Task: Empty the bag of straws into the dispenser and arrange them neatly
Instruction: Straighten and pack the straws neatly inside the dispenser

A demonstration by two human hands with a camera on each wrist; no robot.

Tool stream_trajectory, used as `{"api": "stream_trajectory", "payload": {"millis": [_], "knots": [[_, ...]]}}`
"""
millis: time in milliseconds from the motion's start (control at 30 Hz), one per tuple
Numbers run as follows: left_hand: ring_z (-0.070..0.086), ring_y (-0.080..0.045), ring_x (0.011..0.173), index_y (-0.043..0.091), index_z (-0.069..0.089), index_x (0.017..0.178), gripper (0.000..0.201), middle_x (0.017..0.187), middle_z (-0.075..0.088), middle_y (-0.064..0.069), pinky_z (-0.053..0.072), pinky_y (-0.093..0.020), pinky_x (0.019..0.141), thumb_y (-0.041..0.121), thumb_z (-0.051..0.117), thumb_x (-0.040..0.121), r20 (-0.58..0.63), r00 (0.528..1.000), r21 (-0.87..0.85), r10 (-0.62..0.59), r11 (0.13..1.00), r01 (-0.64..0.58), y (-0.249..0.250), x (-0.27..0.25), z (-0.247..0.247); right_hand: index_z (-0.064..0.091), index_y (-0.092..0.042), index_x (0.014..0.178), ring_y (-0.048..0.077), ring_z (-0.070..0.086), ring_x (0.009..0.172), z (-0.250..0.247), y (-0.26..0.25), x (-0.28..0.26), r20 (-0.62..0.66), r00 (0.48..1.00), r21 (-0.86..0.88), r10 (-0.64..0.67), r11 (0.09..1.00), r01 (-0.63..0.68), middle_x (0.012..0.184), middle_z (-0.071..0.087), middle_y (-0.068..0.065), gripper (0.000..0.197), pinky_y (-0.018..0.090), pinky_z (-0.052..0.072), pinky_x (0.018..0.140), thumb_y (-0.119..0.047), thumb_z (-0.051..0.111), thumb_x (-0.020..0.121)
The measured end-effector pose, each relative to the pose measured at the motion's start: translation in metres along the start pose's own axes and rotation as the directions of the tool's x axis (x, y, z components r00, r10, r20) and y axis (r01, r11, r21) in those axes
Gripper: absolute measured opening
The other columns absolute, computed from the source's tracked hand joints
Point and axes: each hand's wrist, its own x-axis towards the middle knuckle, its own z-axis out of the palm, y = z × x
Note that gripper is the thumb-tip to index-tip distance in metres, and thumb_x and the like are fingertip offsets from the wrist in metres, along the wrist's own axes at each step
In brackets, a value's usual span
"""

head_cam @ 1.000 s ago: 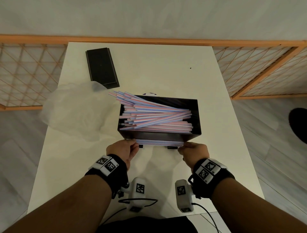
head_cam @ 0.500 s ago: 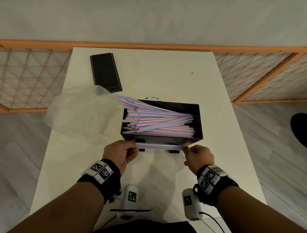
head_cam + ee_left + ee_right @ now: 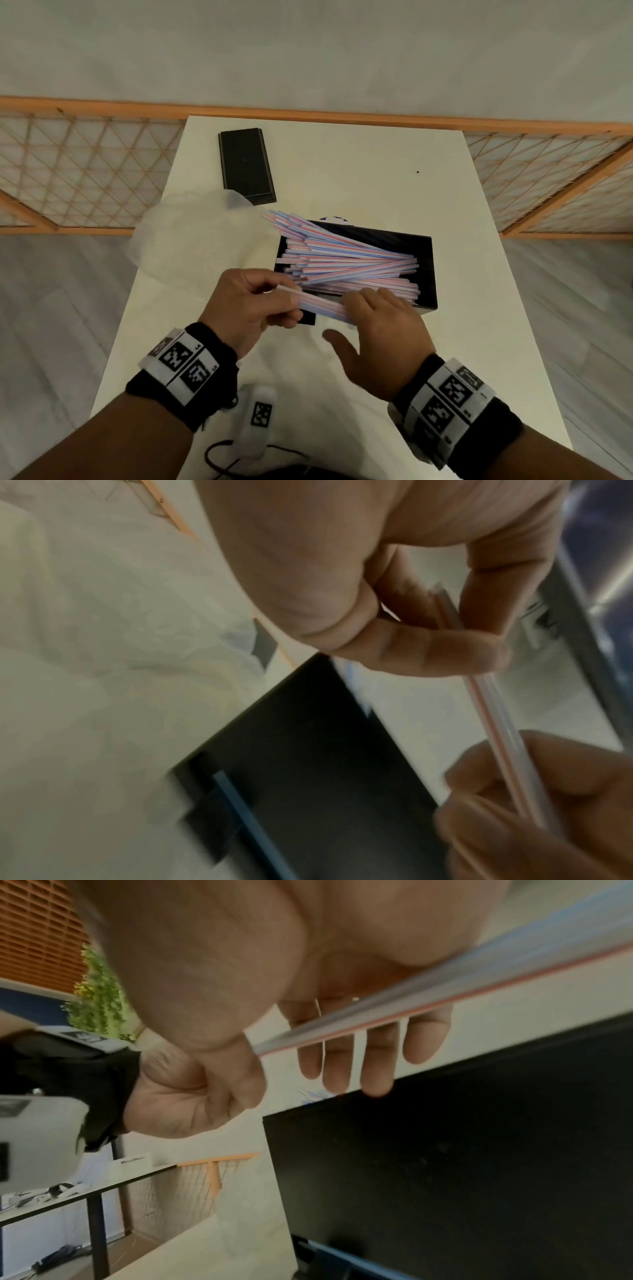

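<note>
The black dispenser (image 3: pixel 426 270) stands open-topped on the white table (image 3: pixel 342 164), holding a loose pile of red-and-blue striped straws (image 3: pixel 349 263); several stick out over its left wall. My left hand (image 3: pixel 281 303) pinches the left end of a small held bundle of straws (image 3: pixel 322 306) between thumb and fingers, just above the dispenser's front edge. My right hand (image 3: pixel 373 308) lies over the bundle's right part with straight fingers (image 3: pixel 377 1056) and the thumb spread apart. The bundle (image 3: pixel 411 996) crosses under that palm. The left wrist view shows the pinch (image 3: pixel 445 631) on the bundle (image 3: pixel 493 710).
A crumpled clear plastic bag (image 3: pixel 191 240) lies left of the dispenser. A flat black lid (image 3: pixel 246 164) rests at the table's far left. An orange lattice fence (image 3: pixel 85 178) runs behind and beside the table. Bare table surface lies right of the dispenser and in front of it.
The bundle rose from the table in front of the dispenser to its front edge. My right hand slid from pinching the right end to lying flat across the bundle.
</note>
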Motion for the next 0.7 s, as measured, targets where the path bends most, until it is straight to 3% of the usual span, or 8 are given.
{"api": "stream_trajectory", "payload": {"millis": [133,233,300,400,500,567,633,700], "knots": [[0.061,-0.023,0.045,0.008,0.076,0.067,0.019,0.058,0.063,-0.016,0.047,-0.025,0.043,0.024,0.078,0.057,0.048,0.983,0.087,0.179,0.979,-0.183,0.03,0.006,0.01,0.045,-0.021,0.075,0.03,0.058,0.045,-0.015,0.002,0.03,0.006,0.997,-0.092,0.075,0.993,-0.074,0.054,0.06,0.002,0.033,0.023,0.012,0.042,-0.049,0.058,0.087],[0.057,-0.022,0.056,0.012,0.068,0.069,0.021,0.068,0.063,-0.007,0.041,-0.028,0.049,0.031,0.067,0.077,-0.32,0.914,0.18,0.248,0.964,-0.198,0.033,0.031,0.009,0.043,-0.023,0.082,0.035,0.065,0.074,-0.023,0.018,0.053,0.102,0.986,-0.083,0.129,0.989,-0.121,0.078,0.069,0.004,0.044,0.032,0.031,0.055,-0.065,0.049,0.09],[0.061,-0.023,0.076,0.025,0.063,0.072,0.022,0.081,0.065,0.0,0.052,-0.04,0.071,0.046,0.06,0.081,-0.552,0.813,0.177,0.184,0.979,-0.101,0.025,0.054,0.003,0.05,-0.022,0.091,0.033,0.063,0.087,-0.02,0.027,0.064,0.121,0.986,-0.092,0.113,0.99,-0.102,0.092,0.067,0.003,0.052,0.034,0.04,0.064,-0.074,0.044,0.084],[0.061,-0.024,0.107,0.032,0.054,0.084,0.029,0.109,0.062,-0.003,0.046,-0.054,0.105,0.06,0.049,0.086,-0.478,0.878,0.176,0.016,0.981,0.078,0.012,0.071,0.008,0.048,-0.023,0.118,0.027,0.051,0.108,-0.006,0.041,0.071,0.283,0.946,-0.116,0.158,0.985,-0.13,0.116,0.054,0.0,0.087,0.044,0.045,0.093,-0.09,0.03,0.066],[0.067,-0.023,0.102,0.022,0.063,0.092,0.038,0.103,0.069,-0.003,0.052,-0.05,0.1,0.054,0.044,0.099,-0.362,0.927,0.003,-0.101,0.994,0.109,0.007,0.078,0.018,0.038,-0.025,0.14,0.025,0.045,0.12,0.003,0.051,0.072,0.371,0.908,-0.047,0.194,0.98,-0.191,0.13,0.046,-0.002,0.107,0.048,0.035,0.109,-0.096,0.028,0.06],[0.069,-0.023,0.103,0.021,0.068,0.105,0.048,0.107,0.073,-0.002,0.053,-0.049,0.098,0.063,0.052,0.089,-0.354,0.926,-0.073,-0.132,0.991,0.113,0.009,0.082,0.019,0.034,-0.026,0.144,0.026,0.045,0.119,0.008,0.053,0.072,0.37,0.91,-0.006,0.186,0.98,-0.198,0.129,0.045,-0.001,0.109,0.048,0.034,0.11,-0.096,0.027,0.06],[0.068,-0.026,0.107,0.022,0.07,0.107,0.051,0.112,0.073,-0.004,0.051,-0.051,0.102,0.063,0.061,0.077,-0.389,0.918,-0.019,-0.075,0.997,0.073,0.011,0.088,0.016,0.036,-0.029,0.143,0.026,0.044,0.112,0.01,0.053,0.073,0.386,0.902,-0.002,0.193,0.978,-0.208,0.119,0.044,-0.001,0.111,0.047,0.036,0.108,-0.099,0.022,0.058],[0.069,-0.03,0.101,0.019,0.073,0.095,0.025,0.104,0.074,-0.009,0.054,-0.051,0.098,0.04,0.065,0.085,-0.41,0.91,0.147,0.065,0.989,-0.005,0.017,0.087,0.02,0.044,-0.03,0.135,0.024,0.041,0.102,0.012,0.054,0.075,0.387,0.9,-0.023,0.2,0.978,-0.207,0.106,0.039,-0.002,0.115,0.046,0.038,0.104,-0.105,0.013,0.052]]}}
